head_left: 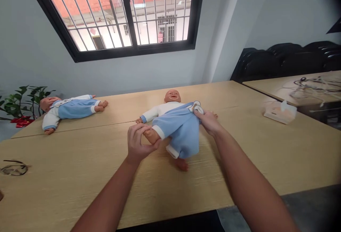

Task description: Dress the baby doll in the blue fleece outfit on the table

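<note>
— Where's the doll you're handling?
— The baby doll lies on its back mid-counter, head toward the far window.
— And your grips?
— Your left hand is closed around its foot; your right hand pinches the blue romper at the doll's side.
— Anything else?
— A second doll lies far left, a tissue box to the right.

Both bare forearms reach forward from the lower edge of the view over the tabletop. The left hand is raised with its wrist bent, fingers and thumb curled into a closed grip. The right hand, farther out, lies palm down, fingertips pinched together.
</note>
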### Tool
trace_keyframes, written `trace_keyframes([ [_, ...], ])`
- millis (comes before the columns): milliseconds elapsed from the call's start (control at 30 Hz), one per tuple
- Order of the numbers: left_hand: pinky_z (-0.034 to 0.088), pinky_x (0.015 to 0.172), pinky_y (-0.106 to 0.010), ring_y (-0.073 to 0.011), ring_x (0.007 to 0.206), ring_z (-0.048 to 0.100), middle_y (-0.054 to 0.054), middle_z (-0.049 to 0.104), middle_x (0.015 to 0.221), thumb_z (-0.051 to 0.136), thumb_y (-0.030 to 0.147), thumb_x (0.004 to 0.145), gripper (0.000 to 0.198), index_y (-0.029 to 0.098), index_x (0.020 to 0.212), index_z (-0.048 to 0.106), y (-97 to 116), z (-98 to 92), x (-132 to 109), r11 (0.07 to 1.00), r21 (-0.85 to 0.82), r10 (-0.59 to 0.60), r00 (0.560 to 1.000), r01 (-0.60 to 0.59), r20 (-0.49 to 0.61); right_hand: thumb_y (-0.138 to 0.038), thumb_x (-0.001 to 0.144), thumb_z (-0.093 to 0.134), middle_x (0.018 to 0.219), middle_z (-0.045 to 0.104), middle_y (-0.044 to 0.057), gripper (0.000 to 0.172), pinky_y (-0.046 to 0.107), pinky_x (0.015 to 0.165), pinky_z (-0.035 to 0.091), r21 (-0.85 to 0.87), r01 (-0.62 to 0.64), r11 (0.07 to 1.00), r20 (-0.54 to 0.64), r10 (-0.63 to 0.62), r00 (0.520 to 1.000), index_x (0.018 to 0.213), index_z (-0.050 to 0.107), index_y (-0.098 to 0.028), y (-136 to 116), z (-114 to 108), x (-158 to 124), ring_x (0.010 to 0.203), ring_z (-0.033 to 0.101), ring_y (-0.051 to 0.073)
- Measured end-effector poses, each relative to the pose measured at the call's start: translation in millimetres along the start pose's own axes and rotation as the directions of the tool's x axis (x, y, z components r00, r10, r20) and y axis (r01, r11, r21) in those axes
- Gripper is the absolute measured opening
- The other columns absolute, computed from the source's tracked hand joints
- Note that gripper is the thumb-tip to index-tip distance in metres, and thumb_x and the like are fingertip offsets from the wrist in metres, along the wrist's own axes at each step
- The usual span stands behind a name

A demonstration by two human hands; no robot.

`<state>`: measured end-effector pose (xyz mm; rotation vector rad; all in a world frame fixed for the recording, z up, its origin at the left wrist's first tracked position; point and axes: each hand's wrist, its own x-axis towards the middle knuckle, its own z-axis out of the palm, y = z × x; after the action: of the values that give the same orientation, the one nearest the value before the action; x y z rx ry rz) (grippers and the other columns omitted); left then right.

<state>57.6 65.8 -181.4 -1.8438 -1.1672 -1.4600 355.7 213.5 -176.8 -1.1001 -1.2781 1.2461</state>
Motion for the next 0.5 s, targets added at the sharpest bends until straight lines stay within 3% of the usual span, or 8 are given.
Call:
trace_keyframes([
  [200,0.059,0.082,-0.04,-0.0235,0.091,0.067,-0.006,0.065,0.098,0.084,0.035,0.073,0.052,0.023,0.113,0.053,1.6,-0.2,-5.6,0.98,-0.198,0.056,0.99,-0.03,0.13,-0.053,0.081,0.079,0.12,0.075,0.009,0.049,0.032,0.093,0.054,0.102,0.027,0.994,-0.057,-0.021,0.998,0.114,0.073,-0.019,15.2,17.5,2.1,0.107,0.069,0.023],
  [367,0.057,0.09,-0.045,-0.026,0.1,0.068,-0.009,0.068,0.106,0.087,0.04,0.071,0.054,0.024,0.108,0.051,7.0,3.5,-4.5,0.936,-0.353,0.12,0.956,-0.019,0.267,-0.05,0.08,0.082,0.121,0.076,0.007,0.046,0.034,0.097,0.055,0.257,-0.035,0.966,0.227,-0.025,0.974,0.117,0.073,-0.023,10.8,28.9,-8.4,0.112,0.069,0.024],
  [433,0.056,0.093,-0.047,-0.0278,0.106,0.068,-0.01,0.07,0.112,0.088,0.041,0.07,0.055,0.025,0.106,0.05,10.1,3.9,-3.8,0.918,-0.397,0.127,0.947,0.001,0.295,-0.051,0.076,0.084,0.114,0.078,0.006,0.046,0.035,0.096,0.055,0.23,-0.008,0.973,0.156,-0.029,0.987,0.11,0.075,-0.022,14.3,26.8,-4.1,0.109,0.07,0.025],
  [500,0.057,0.092,-0.046,-0.0276,0.106,0.068,-0.01,0.071,0.112,0.088,0.038,0.071,0.051,0.025,0.102,0.05,12.6,3.4,-3.5,0.907,-0.421,0.123,0.944,0.018,0.307,-0.054,0.076,0.082,0.108,0.078,0.004,0.044,0.034,0.094,0.055,0.199,0.046,0.979,-0.016,-0.044,0.999,0.106,0.075,-0.022,22.3,22.4,4.2,0.105,0.07,0.024],
])
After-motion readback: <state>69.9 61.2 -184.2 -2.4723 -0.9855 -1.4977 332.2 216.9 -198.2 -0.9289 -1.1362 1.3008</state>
